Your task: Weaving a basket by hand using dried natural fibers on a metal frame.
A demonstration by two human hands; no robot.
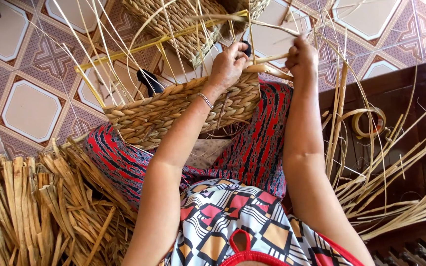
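A heap of dry, flat straw strips (35,207) lies far left of the hands. The half-woven basket (173,111) rests on the person's lap, its thick braided wall tan and ropy, with thin pale stakes fanning up from a yellow frame (139,47). The left hand (229,64) presses on the basket's rim, fingers curled around a strand there. Just right of it, the right hand (301,56) pinches a flat pale strand (267,59) that runs between the two hands. Further right, loose reeds (395,197) spread over a dark wooden surface (400,88).
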